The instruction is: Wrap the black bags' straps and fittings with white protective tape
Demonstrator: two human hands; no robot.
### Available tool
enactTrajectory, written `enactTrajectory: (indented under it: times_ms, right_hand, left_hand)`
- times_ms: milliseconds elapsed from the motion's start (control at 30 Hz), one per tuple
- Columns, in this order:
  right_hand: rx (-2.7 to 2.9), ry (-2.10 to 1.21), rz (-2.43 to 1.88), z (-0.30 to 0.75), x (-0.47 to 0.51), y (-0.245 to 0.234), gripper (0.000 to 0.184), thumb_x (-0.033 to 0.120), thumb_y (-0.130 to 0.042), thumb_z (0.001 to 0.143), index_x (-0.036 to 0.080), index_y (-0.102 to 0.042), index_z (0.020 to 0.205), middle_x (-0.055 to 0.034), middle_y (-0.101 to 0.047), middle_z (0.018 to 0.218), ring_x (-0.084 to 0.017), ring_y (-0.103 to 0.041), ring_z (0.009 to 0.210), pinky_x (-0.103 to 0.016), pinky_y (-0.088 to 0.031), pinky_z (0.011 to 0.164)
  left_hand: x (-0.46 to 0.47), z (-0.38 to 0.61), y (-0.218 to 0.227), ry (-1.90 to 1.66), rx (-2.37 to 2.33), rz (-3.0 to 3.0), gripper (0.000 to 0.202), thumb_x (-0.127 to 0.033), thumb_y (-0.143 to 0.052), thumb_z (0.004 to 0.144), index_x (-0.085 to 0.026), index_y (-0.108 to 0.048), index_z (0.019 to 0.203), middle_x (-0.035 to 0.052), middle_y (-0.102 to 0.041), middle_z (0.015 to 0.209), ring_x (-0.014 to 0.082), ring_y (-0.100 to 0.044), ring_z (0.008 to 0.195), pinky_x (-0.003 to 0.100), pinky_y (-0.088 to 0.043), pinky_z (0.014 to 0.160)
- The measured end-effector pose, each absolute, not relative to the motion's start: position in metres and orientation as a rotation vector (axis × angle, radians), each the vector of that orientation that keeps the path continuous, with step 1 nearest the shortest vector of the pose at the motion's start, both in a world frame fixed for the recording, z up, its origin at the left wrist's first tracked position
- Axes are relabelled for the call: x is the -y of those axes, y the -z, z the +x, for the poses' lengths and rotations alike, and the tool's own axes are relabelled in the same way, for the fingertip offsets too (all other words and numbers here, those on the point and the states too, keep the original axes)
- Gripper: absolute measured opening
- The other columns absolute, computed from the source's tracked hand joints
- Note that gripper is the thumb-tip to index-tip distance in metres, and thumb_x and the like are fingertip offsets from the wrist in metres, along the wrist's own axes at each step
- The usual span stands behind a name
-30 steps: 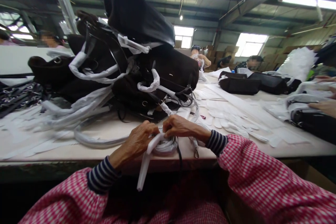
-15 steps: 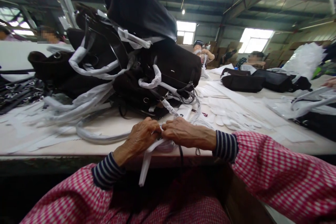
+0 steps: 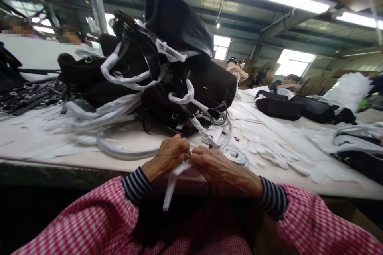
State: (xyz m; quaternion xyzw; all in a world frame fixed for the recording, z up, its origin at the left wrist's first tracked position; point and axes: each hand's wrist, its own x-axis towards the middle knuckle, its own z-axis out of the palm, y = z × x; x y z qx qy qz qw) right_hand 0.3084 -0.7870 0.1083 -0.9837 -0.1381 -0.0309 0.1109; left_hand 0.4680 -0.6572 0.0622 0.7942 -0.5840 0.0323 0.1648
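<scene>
At the table's front edge my left hand (image 3: 172, 153) and my right hand (image 3: 215, 165) meet, fingers closed in a pinch. Both grip a bag strap wrapped in white (image 3: 171, 189), one end of which hangs down below my left hand. A small metal glint shows between the fingertips; what it belongs to is hidden. From beside my left hand, a long strap in clear wrapping (image 3: 119, 152) curves off leftward over the table. Just beyond my right hand lies a coil of white strip (image 3: 235, 153). Several black handbags (image 3: 191, 83) with wrapped handles are heaped behind my hands.
Dark straps with metal clips (image 3: 26, 95) lie at the left. White paper pieces (image 3: 269, 143) cover the table (image 3: 125, 137) to the right. More black bags (image 3: 278, 105) stand farther back, and another bag (image 3: 362, 159) lies at the right edge. Co-workers sit beyond.
The view has turned slightly left, so the bags appear farther right. My hands stay together on the strap, and my right wrist sits lower. The white coil shows more plainly.
</scene>
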Motion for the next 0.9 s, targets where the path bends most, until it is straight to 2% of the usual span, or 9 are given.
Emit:
enactTrajectory:
  times_ms: [233, 467, 567, 700, 800, 900]
  right_hand:
    - [0.436, 0.058, -2.910, 0.307, 0.795, -0.109, 0.033, 0.000, -0.049, 0.090, 0.020, -0.070, 0.107, -0.0083, -0.066, 0.104, -0.023, -0.053, 0.100, -0.038, -0.043, 0.094]
    - [0.335, 0.046, -2.985, 0.333, 0.802, -0.091, 0.034, 0.001, -0.050, 0.095, 0.021, -0.072, 0.110, -0.0057, -0.066, 0.096, -0.020, -0.053, 0.087, -0.032, -0.039, 0.079]
    - [0.397, -0.009, -3.009, 0.341, 0.802, -0.091, 0.026, 0.004, -0.052, 0.098, 0.021, -0.072, 0.104, -0.0041, -0.067, 0.098, -0.019, -0.052, 0.086, -0.033, -0.036, 0.077]
    - [0.489, -0.128, -3.072, 0.346, 0.807, -0.096, 0.019, 0.009, -0.054, 0.100, 0.019, -0.069, 0.095, -0.0034, -0.063, 0.091, -0.019, -0.050, 0.084, -0.032, -0.031, 0.069]
    - [0.592, -0.125, -3.111, 0.346, 0.808, -0.099, 0.020, 0.008, -0.053, 0.099, 0.019, -0.067, 0.110, -0.0041, -0.064, 0.095, -0.020, -0.049, 0.086, -0.033, -0.031, 0.068]
    - [0.658, -0.088, -3.131, 0.343, 0.802, -0.102, 0.032, 0.005, -0.048, 0.101, 0.017, -0.060, 0.128, -0.0077, -0.064, 0.111, -0.021, -0.049, 0.089, -0.033, -0.033, 0.069]
  left_hand:
    - [0.658, 0.470, -0.067, -0.061, 1.699, 2.224, 0.006, -0.022, -0.068, 0.087, -0.022, -0.073, 0.089, 0.0049, -0.068, 0.091, 0.0237, -0.062, 0.094, 0.031, -0.043, 0.076]
    - [0.666, 0.482, -0.062, -0.018, 1.722, 2.189, 0.010, -0.029, -0.071, 0.086, -0.021, -0.077, 0.085, 0.0070, -0.070, 0.087, 0.0246, -0.065, 0.091, 0.031, -0.042, 0.072]
    - [0.668, 0.486, -0.058, -0.006, 1.692, 2.175, 0.012, -0.027, -0.069, 0.086, -0.020, -0.076, 0.079, 0.0061, -0.069, 0.084, 0.0238, -0.065, 0.089, 0.031, -0.042, 0.073]
    - [0.668, 0.488, -0.053, 0.005, 1.678, 2.133, 0.012, -0.023, -0.067, 0.087, -0.020, -0.073, 0.077, 0.0037, -0.067, 0.081, 0.0217, -0.063, 0.086, 0.030, -0.042, 0.075]
    - [0.667, 0.490, -0.048, -0.010, 1.660, 2.113, 0.008, -0.020, -0.066, 0.085, -0.019, -0.071, 0.078, 0.0034, -0.066, 0.081, 0.0213, -0.061, 0.085, 0.030, -0.040, 0.072]
    - [0.664, 0.492, -0.042, -0.027, 1.633, 2.102, 0.008, -0.015, -0.064, 0.085, -0.019, -0.070, 0.081, 0.0032, -0.065, 0.083, 0.0205, -0.060, 0.085, 0.029, -0.039, 0.070]
